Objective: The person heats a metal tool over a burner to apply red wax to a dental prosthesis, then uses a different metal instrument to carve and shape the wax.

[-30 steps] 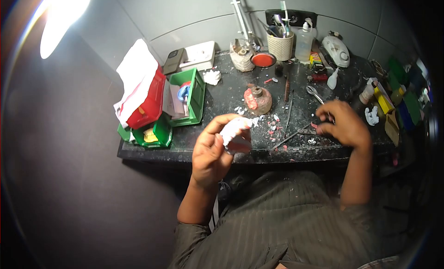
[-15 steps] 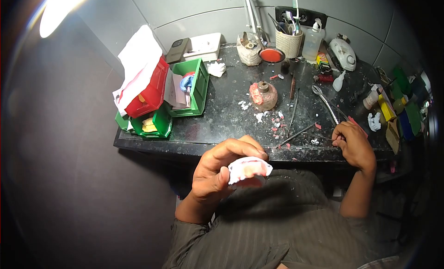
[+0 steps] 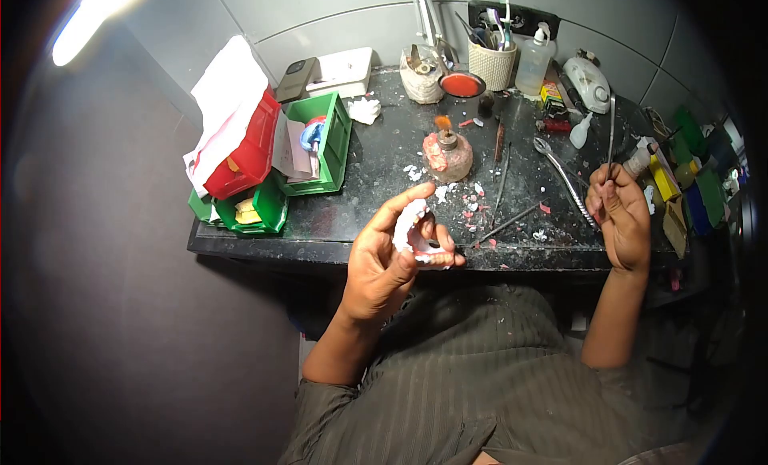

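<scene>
Model, held in curled fingers of the left hand near the tabletop, is best steadied lightly; the thin tool, pinched upright in the right hand, steered gently.

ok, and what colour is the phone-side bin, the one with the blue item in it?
Green; shows best in the head view.

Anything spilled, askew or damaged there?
White and pink crumbs litter the black worktop near the squat glass burner, like spilled debris. At the left, a red plastic bin tilts over green plastic bins, white papers jutting out. I can't tell whether the white-and-pink dental model in the left hand is damaged.
</scene>
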`<state>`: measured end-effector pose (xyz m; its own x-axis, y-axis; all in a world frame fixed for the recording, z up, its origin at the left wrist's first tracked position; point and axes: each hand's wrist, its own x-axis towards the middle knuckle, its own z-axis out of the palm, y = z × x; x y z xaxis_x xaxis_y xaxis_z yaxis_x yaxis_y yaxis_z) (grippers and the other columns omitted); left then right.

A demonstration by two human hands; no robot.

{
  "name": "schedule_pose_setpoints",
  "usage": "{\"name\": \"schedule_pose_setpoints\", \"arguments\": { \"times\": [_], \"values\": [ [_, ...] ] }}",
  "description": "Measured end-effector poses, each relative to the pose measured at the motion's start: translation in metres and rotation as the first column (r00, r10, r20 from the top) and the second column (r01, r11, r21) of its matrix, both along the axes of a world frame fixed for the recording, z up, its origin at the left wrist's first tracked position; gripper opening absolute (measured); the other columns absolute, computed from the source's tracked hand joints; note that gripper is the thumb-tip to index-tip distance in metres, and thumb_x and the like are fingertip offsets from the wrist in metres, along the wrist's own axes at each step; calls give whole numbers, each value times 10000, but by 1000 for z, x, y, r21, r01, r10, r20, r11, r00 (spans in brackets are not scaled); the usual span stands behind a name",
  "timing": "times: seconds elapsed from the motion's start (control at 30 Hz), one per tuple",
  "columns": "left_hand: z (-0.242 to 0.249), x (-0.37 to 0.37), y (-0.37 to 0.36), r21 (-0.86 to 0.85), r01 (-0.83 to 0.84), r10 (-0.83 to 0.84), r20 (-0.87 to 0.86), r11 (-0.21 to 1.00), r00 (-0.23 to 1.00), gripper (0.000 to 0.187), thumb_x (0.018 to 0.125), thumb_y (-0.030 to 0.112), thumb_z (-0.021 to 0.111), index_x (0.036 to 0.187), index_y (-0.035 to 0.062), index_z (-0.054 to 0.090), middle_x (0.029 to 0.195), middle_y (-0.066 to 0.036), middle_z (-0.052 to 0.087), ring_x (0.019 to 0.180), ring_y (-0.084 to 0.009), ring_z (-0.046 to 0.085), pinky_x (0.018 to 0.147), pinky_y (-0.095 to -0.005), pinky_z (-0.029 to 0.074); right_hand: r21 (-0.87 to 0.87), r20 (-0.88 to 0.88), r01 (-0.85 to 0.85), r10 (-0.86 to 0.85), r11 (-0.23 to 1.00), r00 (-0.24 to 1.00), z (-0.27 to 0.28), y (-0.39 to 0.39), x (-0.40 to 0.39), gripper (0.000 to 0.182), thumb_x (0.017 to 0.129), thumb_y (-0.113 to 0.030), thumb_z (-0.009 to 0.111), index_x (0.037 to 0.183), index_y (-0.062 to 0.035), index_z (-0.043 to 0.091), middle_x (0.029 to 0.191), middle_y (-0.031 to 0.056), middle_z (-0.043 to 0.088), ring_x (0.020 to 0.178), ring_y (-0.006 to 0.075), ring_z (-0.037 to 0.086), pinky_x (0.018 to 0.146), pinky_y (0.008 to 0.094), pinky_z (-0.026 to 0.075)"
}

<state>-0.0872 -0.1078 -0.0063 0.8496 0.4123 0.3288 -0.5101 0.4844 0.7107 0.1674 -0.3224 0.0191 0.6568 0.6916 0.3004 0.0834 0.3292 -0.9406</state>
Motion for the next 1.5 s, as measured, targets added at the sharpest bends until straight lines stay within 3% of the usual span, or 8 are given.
{"name": "schedule_pose_setpoints", "arguments": {
  "times": [0.23,0.47,0.63,0.73,0.83,1.03,1.17,1.5],
  "values": [
    [-26,19,-12,291,-369,362,80,883,929,669,832,67,814,1247,110,291,1207,-227,594,1117,-304,630,937,-364,508,54,108,-15,10,998,994,-5,19,-38,141,1013,-153,616,1007,-21,570,845,58,615,733,119,608,693,246,500],
    [-45,30,-14,486,-491,506,111,723,855,634,851,-4,762,1159,132,226,1160,-216,605,934,-167,543,911,-316,437,10,223,20,-22,1000,974,8,30,-83,128,998,-53,598,1078,47,608,967,133,695,893,168,692,815,285,568],
    [-43,30,-22,480,-454,451,131,751,883,578,897,17,708,1172,109,208,1208,-211,586,959,-149,522,925,-299,410,3,286,64,-62,998,956,6,29,-92,158,979,-20,615,1104,76,629,1023,164,710,967,194,699,892,301,554],
    [-27,21,-22,843,-443,609,185,306,771,522,888,16,732,1108,75,263,1268,-215,596,959,-180,580,890,-283,435,25,389,62,-67,998,919,4,33,-91,146,927,16,658,1063,67,666,1019,174,721,962,230,707,883,312,548],
    [-37,31,-20,740,-635,606,405,224,685,544,808,-4,806,1095,30,345,1188,-191,623,910,-209,592,795,-279,469,7,500,76,-70,997,863,10,34,-97,175,866,44,690,1040,53,686,998,176,727,934,274,717,860,333,549],
    [-31,30,-19,758,-653,579,537,-12,613,511,768,15,837,1016,59,393,1082,-174,649,834,-234,612,710,-300,481,51,656,-39,-4,998,754,5,42,-107,220,855,53,692,1074,39,686,1008,195,729,938,291,732,814,352,585],
    [-26,26,-21,785,-615,582,468,71,665,494,762,5,821,1000,68,393,1042,-166,658,817,-246,614,694,-317,476,78,750,-109,14,991,662,4,44,-109,170,912,-25,695,1054,68,677,1056,240,712,963,325,728,840,360,595],
    [-27,22,-19,838,-535,586,489,-109,646,368,630,43,771,930,57,558,1031,-83,651,879,-222,595,727,-303,464,41,827,-119,33,992,561,0,44,-113,173,924,-33,681,1063,69,666,1052,234,710,998,340,725,887,409,599]
  ]
}}
